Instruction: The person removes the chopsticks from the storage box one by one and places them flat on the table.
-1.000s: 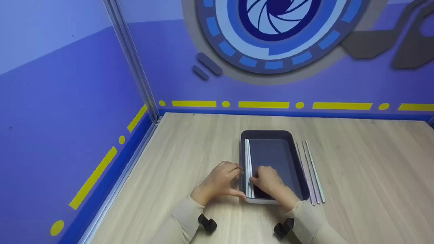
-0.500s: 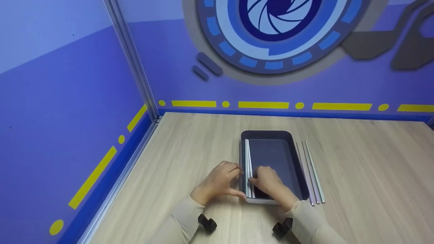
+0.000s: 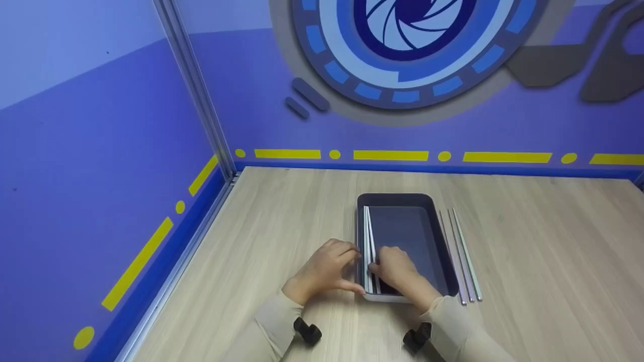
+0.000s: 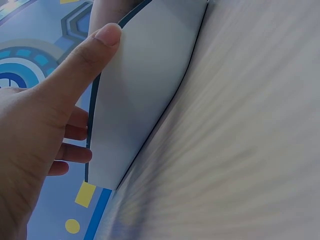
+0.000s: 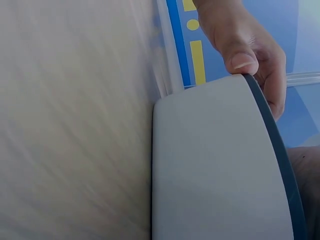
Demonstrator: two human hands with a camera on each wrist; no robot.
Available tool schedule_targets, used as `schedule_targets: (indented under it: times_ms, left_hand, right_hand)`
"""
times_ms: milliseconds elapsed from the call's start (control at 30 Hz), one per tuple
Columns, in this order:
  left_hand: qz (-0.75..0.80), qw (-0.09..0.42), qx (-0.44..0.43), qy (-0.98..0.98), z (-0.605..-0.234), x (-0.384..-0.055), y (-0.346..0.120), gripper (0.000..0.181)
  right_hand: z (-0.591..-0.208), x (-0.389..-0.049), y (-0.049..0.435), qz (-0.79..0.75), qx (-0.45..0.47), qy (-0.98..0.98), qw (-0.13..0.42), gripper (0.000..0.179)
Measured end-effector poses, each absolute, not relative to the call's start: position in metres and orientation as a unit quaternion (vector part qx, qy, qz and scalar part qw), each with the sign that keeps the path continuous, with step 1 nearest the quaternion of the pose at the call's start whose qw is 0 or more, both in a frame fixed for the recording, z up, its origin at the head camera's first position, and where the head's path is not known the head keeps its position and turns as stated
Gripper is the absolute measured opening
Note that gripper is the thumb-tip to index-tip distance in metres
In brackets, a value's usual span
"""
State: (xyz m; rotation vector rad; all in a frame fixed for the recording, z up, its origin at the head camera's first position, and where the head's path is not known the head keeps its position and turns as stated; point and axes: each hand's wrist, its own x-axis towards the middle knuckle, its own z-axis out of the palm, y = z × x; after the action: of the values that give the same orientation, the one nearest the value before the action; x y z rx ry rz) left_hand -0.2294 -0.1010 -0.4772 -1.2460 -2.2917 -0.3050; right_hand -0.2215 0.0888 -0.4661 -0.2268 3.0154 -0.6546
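Observation:
Inside the dark rectangular tray [image 3: 407,221], several pale metallic chopsticks [image 3: 366,236] lie lengthwise along the left wall. My right hand [image 3: 397,266] reaches down into the tray, its curled thumb and fingers pinching one chopstick beside that bunch; its fingertips are partly hidden. My left hand [image 3: 329,264] holds the tray's near left corner, with the thumb at the front end and the fingers along the left rim. In the left wrist view, the thumb [image 4: 107,35] presses at the rim above the tray's pale outer wall. The right wrist view shows that wall [image 5: 215,160] and the left hand beyond it.
Three more metallic chopsticks [image 3: 462,256] lie on the wooden table [image 3: 543,251], close along the tray's right side. Blue patterned panels [image 3: 251,100] stand behind and to the left, joined by a metal corner post [image 3: 193,75].
The pinched chopstick has slanted slightly away from the bunch, widening a narrow gap toward the near end. The right hand has shifted a little left; the left hand and tray stay put.

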Motion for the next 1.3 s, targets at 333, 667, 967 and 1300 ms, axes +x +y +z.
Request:
schedule_targets:
  times_ms: [333,667,967,1300]
  left_hand:
    - [-0.104,0.261,-0.461,-0.842,-0.478,-0.231,-0.102,0.072]
    - [-0.11,0.266,-0.465,-0.837,-0.478,-0.231,-0.102,0.071]
    - [-0.103,0.266,-0.466,-0.838,-0.477,-0.23,-0.101,0.07]
    - [-0.101,0.276,-0.464,-0.836,-0.478,-0.231,-0.102,0.072]
  right_hand:
    - [-0.464,-0.222,0.086,-0.195,-0.077,0.978,0.02,0.025]
    - [-0.467,-0.226,0.088,-0.217,-0.069,0.974,0.023,0.026]
    - [-0.468,-0.226,0.093,-0.228,-0.054,0.972,0.033,0.03]
    - [-0.466,-0.226,0.101,-0.259,-0.045,0.964,0.041,0.029]
